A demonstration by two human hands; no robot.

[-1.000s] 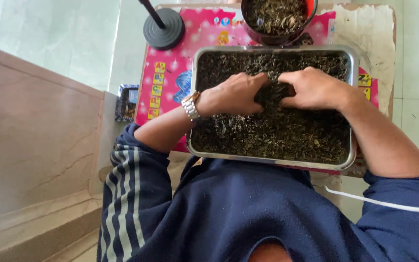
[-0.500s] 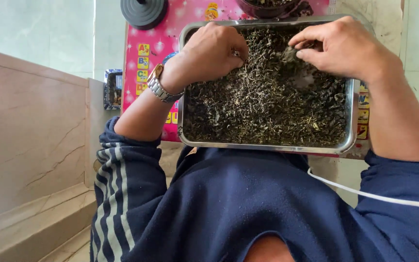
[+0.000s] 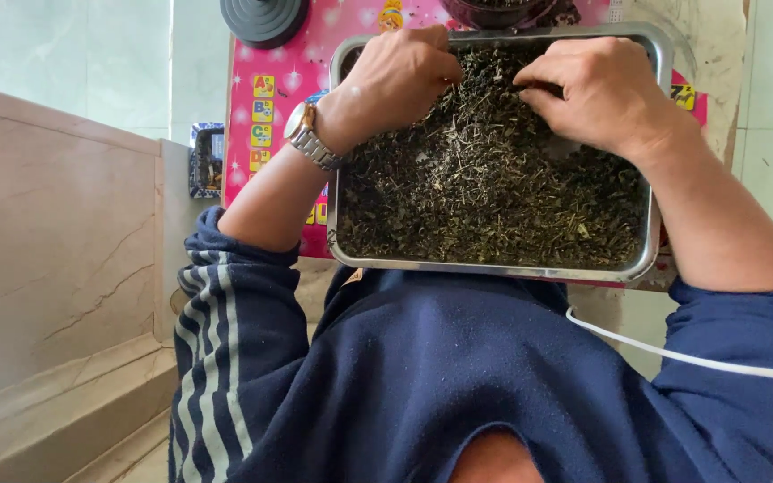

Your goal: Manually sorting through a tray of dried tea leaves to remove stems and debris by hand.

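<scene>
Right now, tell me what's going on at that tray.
A person in a dark blue top works both bare hands in a metal tray of dried, dark green leaves. The left hand, a wristwatch on its wrist, and the right hand have curled fingers in the leaves at the tray's far end. The tray sits on a pink mat.

Beige marble ledge (image 3: 55,259) at left, pale tile floor (image 3: 64,54), daylight.
</scene>
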